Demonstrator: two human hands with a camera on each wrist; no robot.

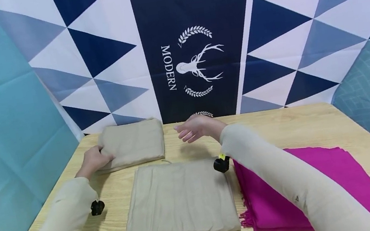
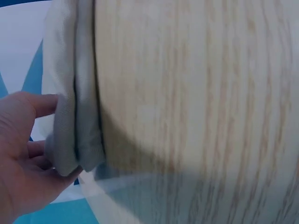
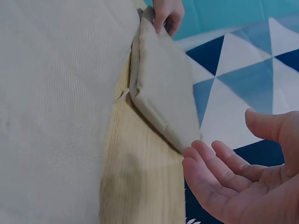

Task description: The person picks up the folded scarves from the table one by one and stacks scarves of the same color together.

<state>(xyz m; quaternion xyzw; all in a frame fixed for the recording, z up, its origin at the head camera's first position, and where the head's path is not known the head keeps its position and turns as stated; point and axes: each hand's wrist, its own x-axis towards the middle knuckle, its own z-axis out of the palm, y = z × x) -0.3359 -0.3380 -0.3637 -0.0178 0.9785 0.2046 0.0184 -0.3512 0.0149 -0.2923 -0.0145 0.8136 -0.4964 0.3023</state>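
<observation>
At the back left of the table lies a folded beige cloth (image 1: 133,143). My left hand (image 1: 94,159) grips its left edge, thumb on one side and fingers tucked round the other; the left wrist view shows the cloth's layered folds (image 2: 77,107) between them. My right hand (image 1: 195,127) hovers just beyond the cloth's right end, palm turned toward it, fingers relaxed and holding nothing. In the right wrist view its fingertips (image 3: 196,151) appear close to the cloth's corner; contact cannot be told.
A larger folded beige cloth (image 1: 180,202) lies at the front middle. To its right is a folded magenta scarf (image 1: 337,172) with a fringed edge, partly behind my right sleeve. A patterned backdrop (image 1: 112,62) stands behind the wooden table (image 1: 280,129).
</observation>
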